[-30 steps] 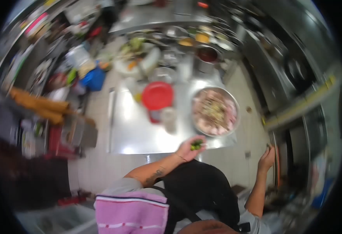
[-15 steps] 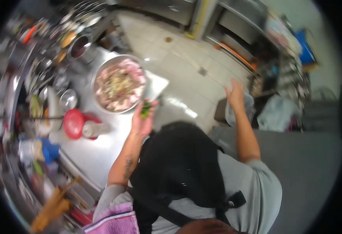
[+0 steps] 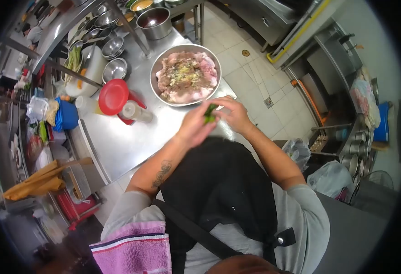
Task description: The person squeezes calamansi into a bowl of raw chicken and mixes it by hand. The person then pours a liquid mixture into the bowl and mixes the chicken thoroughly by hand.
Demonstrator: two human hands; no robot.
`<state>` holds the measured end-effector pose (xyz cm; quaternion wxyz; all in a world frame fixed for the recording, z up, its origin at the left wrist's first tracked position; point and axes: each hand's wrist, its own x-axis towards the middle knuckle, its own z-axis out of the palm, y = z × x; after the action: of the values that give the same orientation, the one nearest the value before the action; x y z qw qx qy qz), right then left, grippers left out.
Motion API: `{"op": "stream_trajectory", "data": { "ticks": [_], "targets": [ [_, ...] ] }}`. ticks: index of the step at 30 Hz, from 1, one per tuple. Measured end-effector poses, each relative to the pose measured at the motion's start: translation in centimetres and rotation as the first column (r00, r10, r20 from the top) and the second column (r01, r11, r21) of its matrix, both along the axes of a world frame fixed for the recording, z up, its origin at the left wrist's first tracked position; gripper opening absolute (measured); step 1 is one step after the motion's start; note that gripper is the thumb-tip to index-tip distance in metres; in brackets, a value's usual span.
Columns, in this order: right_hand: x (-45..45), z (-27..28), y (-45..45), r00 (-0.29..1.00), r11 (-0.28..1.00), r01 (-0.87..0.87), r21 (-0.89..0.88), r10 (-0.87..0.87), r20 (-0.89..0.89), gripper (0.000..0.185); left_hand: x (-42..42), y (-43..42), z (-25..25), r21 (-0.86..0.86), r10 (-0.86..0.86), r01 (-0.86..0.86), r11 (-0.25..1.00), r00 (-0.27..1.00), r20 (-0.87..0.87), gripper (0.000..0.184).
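Observation:
My left hand (image 3: 195, 124) is closed around a small bunch of green leaves (image 3: 210, 114), whose exact kind I cannot make out. Against it, my right hand (image 3: 235, 114) has its fingers curled over the leaves, with thumb and fingertips on them. Both hands are just off the near rim of a wide steel bowl (image 3: 153, 82). Inside the bowl lies pale pink raw meat (image 3: 208, 68), topped with chopped yellowish bits and brown seasoning (image 3: 187, 73). The bowl stands on a steel table (image 3: 118, 157).
Left of the bowl are a red lid (image 3: 113, 97), a squeeze bottle (image 3: 136, 112) and small steel bowls (image 3: 114, 70). A deep steel pot (image 3: 155, 23) stands behind, near a shelf post (image 3: 128, 28). Plastic bags (image 3: 330, 178) are at the right.
My right hand has come in from the far right to meet my left hand at the leaves. The camera view has shifted, so the bowl appears higher and further right.

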<state>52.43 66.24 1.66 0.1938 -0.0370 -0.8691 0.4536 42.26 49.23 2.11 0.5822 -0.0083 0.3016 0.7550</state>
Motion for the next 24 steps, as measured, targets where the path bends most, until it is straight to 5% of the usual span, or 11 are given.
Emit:
{"op": "stream_trajectory", "data": {
  "ticks": [1, 4, 10, 13, 17, 19, 24],
  "targets": [
    [-0.2, 0.2, -0.5, 0.997, 0.979, 0.044, -0.198, -0.03, 0.075, 0.042, -0.4, -0.6, -0.5, -0.025, 0.018, -0.018, 1.0, 0.999, -0.028, 0.035],
    [-2.5, -1.2, -0.3, 0.998, 0.985, 0.054, -0.161, -0.052, 0.019, 0.044, -1.4, -2.5, -1.2, -0.077, 0.069, -0.077, 0.994, 0.992, -0.108, 0.048],
    [-9.4, -0.6, 1.7, 0.989, 0.993, 0.071, 0.097, -0.083, 0.12, 0.025, -2.5, -7.9, -3.0, -0.15, 0.263, -0.279, 0.949, 0.958, -0.114, 0.049],
    [-13.8, -2.4, 2.9, 0.999, 0.862, 0.004, 0.507, 0.02, -0.042, 0.018, -3.0, -10.0, -4.4, -0.178, 0.352, -0.357, 0.917, 0.934, -0.057, 0.049],
    [-18.5, -4.3, 3.5, 0.993, 0.785, -0.12, 0.608, 0.09, 0.08, 0.021, -3.5, -11.7, -5.6, -0.187, 0.425, -0.431, 0.883, 0.902, -0.071, 0.048],
    [-19.6, -3.4, 2.8, 0.961, 0.731, -0.187, 0.656, -0.004, 0.278, 0.022, -3.6, -12.3, -5.6, -0.185, 0.447, -0.452, 0.873, 0.892, -0.074, 0.049],
    [-22.1, -2.4, 2.4, 0.98, 0.607, -0.144, 0.782, -0.022, 0.198, 0.019, -3.8, -13.8, -6.2, -0.179, 0.471, -0.464, 0.867, 0.882, -0.007, 0.049]
  ]
}}
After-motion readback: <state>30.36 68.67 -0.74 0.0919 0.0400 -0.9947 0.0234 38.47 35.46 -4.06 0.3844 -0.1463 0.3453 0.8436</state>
